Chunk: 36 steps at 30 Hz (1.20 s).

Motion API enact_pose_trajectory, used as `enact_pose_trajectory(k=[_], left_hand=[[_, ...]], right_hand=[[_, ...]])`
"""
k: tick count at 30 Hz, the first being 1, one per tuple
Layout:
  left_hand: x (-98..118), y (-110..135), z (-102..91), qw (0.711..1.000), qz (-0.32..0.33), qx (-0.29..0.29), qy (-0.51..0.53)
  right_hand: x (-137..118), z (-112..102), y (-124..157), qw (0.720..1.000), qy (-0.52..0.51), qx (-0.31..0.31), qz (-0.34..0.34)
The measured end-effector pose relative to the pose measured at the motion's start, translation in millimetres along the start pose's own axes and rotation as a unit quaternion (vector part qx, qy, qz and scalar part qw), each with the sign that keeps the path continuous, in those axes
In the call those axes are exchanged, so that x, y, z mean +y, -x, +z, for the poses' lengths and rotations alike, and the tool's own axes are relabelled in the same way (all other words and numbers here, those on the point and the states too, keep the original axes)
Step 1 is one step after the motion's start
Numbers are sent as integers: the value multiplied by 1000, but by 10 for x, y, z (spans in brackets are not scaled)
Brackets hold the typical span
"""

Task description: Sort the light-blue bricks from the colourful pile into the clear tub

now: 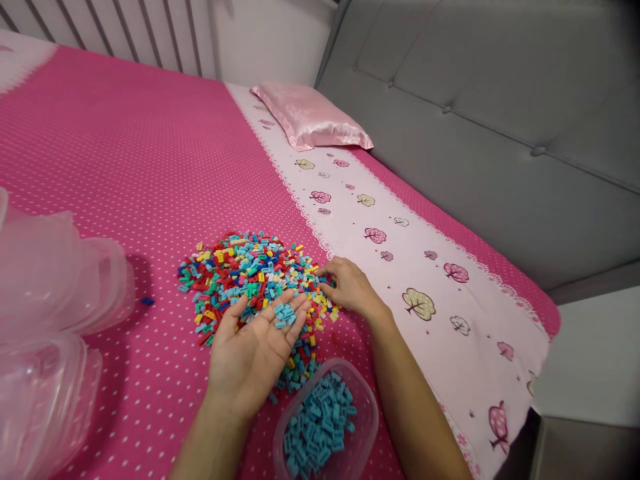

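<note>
Presently the left hand (253, 350) is lying spread, palm up, cradling blue bricks (285, 313) just beyond the near container (369, 403), while the right hand (349, 287) is bunching its fingers at the right edge of the pile (235, 273) (whether gripping anything, I cannot tell), seemingly picking, which calls for fine aim.

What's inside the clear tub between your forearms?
The clear tub holds a heap of blue bricks, all one colour as far as shows. The heap covers its floor, so anything beneath is hidden, and the frame cuts off its near end.
</note>
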<state>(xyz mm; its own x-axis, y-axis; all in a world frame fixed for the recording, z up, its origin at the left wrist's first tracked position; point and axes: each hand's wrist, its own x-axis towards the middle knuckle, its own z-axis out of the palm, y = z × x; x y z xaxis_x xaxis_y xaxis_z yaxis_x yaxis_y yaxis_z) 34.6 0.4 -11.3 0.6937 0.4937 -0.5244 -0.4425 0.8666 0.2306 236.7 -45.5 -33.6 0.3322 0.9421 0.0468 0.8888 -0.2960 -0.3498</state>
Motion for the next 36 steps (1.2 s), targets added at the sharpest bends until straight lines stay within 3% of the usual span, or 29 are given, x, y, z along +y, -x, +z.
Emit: enact_pose_trajectory(k=[8,19,24,30,33,36], left_hand=[[1,13,8,1000,1,8,-3],[-1,4,11,1000,-3,-7,2],[-9,11,-1,1000,-9,-25,6],[-6,-7,-53,998,-9,-65,13],[-7,-6,-60,997,-14,-76,17],[-7,0,-54,998,-16,-65,20]], right_hand=[[2,28,-13,1000,-6,-16,19],[55,-52,2,994,-95,50,5],[-105,-250,99,972,-205,94,-66],[-460,-428,237,953,-244,15,-177],[-489,-426,250,952,-241,-6,-189],[-461,-413,246,957,-232,14,-174]])
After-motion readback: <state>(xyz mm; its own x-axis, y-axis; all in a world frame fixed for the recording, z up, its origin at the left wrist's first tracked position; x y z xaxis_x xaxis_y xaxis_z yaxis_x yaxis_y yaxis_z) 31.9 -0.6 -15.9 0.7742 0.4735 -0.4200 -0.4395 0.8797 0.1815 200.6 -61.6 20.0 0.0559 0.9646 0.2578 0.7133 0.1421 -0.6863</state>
